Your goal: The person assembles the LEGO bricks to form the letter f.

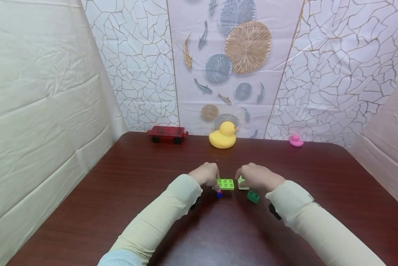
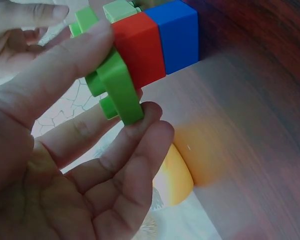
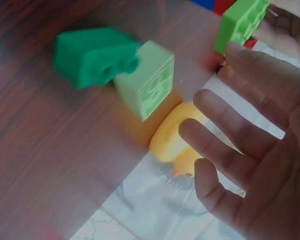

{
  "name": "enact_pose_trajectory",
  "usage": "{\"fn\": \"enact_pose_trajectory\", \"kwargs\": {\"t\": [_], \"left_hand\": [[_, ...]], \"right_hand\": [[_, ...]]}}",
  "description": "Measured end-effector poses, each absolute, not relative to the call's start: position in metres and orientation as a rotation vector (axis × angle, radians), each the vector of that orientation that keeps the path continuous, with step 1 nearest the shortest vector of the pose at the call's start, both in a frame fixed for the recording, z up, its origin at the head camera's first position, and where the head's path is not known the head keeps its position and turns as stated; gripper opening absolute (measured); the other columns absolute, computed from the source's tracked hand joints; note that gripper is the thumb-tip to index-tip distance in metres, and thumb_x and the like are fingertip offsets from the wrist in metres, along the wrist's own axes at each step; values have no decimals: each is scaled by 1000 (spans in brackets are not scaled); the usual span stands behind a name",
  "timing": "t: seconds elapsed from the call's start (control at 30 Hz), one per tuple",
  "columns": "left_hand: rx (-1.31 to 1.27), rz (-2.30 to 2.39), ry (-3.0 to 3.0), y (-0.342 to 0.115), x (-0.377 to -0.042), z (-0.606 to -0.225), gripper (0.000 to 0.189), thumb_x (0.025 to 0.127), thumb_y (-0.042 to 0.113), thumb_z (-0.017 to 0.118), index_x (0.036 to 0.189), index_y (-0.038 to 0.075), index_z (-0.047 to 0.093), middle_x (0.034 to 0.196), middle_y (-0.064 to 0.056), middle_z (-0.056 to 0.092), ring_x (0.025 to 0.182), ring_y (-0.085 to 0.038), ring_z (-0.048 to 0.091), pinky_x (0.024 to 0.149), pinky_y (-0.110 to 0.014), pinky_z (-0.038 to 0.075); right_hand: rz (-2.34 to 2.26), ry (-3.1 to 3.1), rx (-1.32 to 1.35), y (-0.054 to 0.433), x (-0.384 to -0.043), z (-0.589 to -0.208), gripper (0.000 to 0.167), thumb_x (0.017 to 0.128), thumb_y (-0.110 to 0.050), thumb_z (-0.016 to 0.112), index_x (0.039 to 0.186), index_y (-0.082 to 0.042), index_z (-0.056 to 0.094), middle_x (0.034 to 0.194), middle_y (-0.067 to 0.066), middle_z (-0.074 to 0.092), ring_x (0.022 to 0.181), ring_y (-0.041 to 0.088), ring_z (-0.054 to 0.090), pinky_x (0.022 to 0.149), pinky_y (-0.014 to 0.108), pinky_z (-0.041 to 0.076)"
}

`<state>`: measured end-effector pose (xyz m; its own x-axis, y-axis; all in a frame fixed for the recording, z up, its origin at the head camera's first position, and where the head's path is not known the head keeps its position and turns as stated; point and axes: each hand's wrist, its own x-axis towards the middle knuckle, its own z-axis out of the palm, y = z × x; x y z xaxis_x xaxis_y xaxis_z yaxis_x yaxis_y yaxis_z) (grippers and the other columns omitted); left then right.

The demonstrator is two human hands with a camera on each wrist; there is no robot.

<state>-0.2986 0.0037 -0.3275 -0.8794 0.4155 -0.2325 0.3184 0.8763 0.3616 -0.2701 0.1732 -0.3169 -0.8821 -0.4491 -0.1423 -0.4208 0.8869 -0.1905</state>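
The left hand (image 1: 206, 174) is bending down, pinching a bumpy bright-green plastic brick (image 1: 227, 184). To its right, the right hand (image 1: 255, 175) is hanging, fingers loosely spread, near a pale-green plastic brick (image 3: 146, 80).

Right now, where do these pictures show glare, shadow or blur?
Head view: a pale sheen on the near table, shadows beneath the sleeves; left wrist: washed-out glare and an orange reflection by the yellow duck; right wrist: the dark green brick looks blurred.
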Motion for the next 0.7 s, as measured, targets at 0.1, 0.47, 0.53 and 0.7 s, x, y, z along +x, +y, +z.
{"fn": "enact_pose_trajectory", "kwargs": {"t": [0.1, 0.47, 0.53, 0.7], "left_hand": [[556, 443, 2749, 4, -298, -327, 21, 62, 22, 79, 74, 12, 67, 71, 4, 57, 69, -12, 51, 59, -26, 42], [566, 424, 2756, 3, -299, -327, 24, 61, 23, 80, 79, 11, 67, 72, 4, 57, 69, -12, 51, 59, -25, 41], [569, 427, 2753, 3, -299, -327, 25, 61, 23, 80, 79, 11, 67, 73, 4, 57, 69, -12, 51, 59, -25, 42], [569, 429, 2750, 4, -300, -328, 28, 61, 23, 80, 83, 10, 68, 78, 3, 59, 71, -11, 51, 61, -26, 42]], "right_hand": [[-235, 2852, -641, 183, -267, -318, 20, 77, -4, 58, 94, -11, 67, 93, 3, 61, 72, 16, 51, 58, 29, 44], [-280, 2766, -745, 204, -259, -327, 26, 73, 9, 52, 77, -11, 68, 64, -5, 52, 57, 11, 44, 50, 26, 38], [-293, 2767, -759, 206, -258, -329, 32, 71, 12, 54, 85, -12, 69, 72, -5, 57, 62, 13, 47, 53, 27, 41], [-318, 2763, -762, 208, -255, -334, 39, 65, 19, 53, 83, -13, 66, 65, -3, 52, 59, 14, 44, 51, 28, 38]]}}
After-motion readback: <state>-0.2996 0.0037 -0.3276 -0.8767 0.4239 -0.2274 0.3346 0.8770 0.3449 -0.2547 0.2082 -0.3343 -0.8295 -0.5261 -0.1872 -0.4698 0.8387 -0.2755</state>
